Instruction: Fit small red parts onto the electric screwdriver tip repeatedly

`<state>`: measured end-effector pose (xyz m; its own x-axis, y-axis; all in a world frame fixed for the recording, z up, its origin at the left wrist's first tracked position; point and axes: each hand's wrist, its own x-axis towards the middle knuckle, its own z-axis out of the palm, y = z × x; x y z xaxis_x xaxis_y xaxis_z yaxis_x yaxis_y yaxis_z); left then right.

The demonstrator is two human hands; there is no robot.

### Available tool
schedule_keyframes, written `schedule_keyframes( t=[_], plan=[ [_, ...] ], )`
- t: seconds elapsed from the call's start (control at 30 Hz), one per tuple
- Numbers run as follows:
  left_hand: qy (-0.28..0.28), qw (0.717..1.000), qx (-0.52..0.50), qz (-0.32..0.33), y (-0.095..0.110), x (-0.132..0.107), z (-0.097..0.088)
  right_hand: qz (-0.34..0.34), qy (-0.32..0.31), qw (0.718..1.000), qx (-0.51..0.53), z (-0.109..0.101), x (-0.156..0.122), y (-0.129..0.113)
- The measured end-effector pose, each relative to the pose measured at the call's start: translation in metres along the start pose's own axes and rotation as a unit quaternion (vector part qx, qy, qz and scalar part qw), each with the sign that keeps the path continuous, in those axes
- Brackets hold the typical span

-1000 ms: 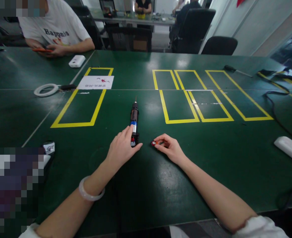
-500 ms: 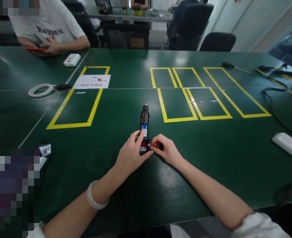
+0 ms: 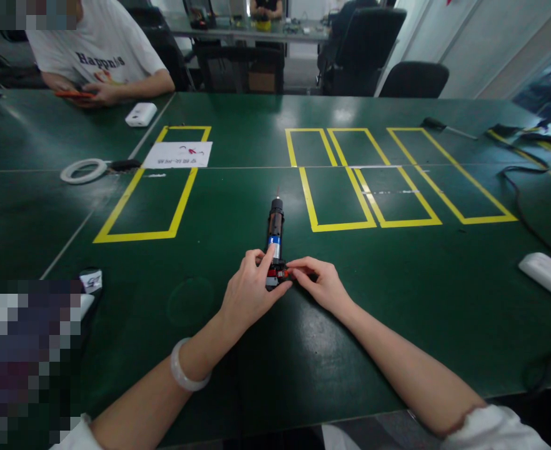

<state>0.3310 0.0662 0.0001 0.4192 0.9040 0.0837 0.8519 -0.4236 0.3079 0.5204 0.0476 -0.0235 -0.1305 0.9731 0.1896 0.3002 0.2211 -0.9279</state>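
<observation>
A slim black cylindrical power tool [image 3: 276,219], which looks like an electric screwdriver, lies on the green table with its thin tip pointing away from me. Its body carries a blue and silver band; red and grey parts show at the near end. My left hand [image 3: 252,287] is closed round the near end, with a finger along the band and the thumb below. At the right side of that end, my right hand [image 3: 325,284] has its thumb and index fingertips at a small orange piece [image 3: 285,273]. Whether this piece is joined to the tool is too small to tell.
Yellow tape outlines [image 3: 345,226] mark the table. A printed card [image 3: 178,155], a tape roll [image 3: 83,170] and a white box [image 3: 141,114] lie on the left. On the right are a screwdriver [image 3: 435,124], cables and a white bar [image 3: 547,275]. Across sits a person [image 3: 102,56].
The right fingers have opened out slightly and drawn a little to the right at the orange piece. The left hand keeps its hold on the tool. The whole view has shifted slightly.
</observation>
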Motion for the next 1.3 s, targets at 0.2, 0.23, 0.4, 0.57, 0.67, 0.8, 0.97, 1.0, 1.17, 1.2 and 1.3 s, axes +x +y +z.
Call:
schedule_keyframes(
  t=[0.2, 0.23, 0.4, 0.57, 0.67, 0.8, 0.97, 1.0, 1.17, 1.2, 1.3],
  plan=[
    [0.008, 0.996, 0.084, -0.007, 0.005, 0.004, -0.001, 0.032, 0.003, 0.998, 0.057, 0.0, -0.002, 0.003],
    [0.008, 0.995, 0.098, -0.008, 0.005, 0.004, -0.002, 0.033, -0.004, 0.997, 0.063, 0.0, -0.002, 0.002],
    [0.007, 0.991, 0.132, 0.003, -0.002, 0.006, -0.008, 0.026, -0.042, 0.996, 0.071, 0.002, -0.002, 0.002],
    [0.003, 0.99, 0.142, 0.02, -0.019, 0.007, -0.015, 0.023, -0.034, 0.996, 0.082, 0.0, 0.0, 0.006],
    [-0.006, 0.987, 0.163, 0.009, -0.037, 0.007, -0.023, 0.026, -0.034, 0.996, 0.084, -0.002, 0.0, 0.008],
    [-0.028, 0.98, 0.193, -0.034, -0.073, 0.006, -0.038, 0.03, -0.043, 0.996, 0.078, -0.003, 0.0, 0.007],
    [-0.056, 0.976, 0.177, -0.112, -0.13, 0.003, -0.057, 0.034, -0.05, 0.995, 0.075, -0.004, 0.0, 0.006],
    [-0.061, 0.974, 0.174, -0.13, -0.141, 0.003, -0.06, 0.034, -0.052, 0.995, 0.075, -0.004, 0.0, 0.007],
    [-0.07, 0.963, 0.169, -0.196, -0.186, 0.002, -0.072, 0.036, -0.059, 0.995, 0.069, -0.004, 0.0, 0.005],
    [-0.067, 0.962, 0.171, -0.203, -0.194, 0.002, -0.074, 0.037, -0.059, 0.995, 0.068, -0.004, 0.001, 0.004],
    [-0.056, 0.956, 0.179, -0.226, -0.209, 0.001, -0.081, 0.04, -0.063, 0.995, 0.065, -0.005, 0.001, 0.003]
  ],
)
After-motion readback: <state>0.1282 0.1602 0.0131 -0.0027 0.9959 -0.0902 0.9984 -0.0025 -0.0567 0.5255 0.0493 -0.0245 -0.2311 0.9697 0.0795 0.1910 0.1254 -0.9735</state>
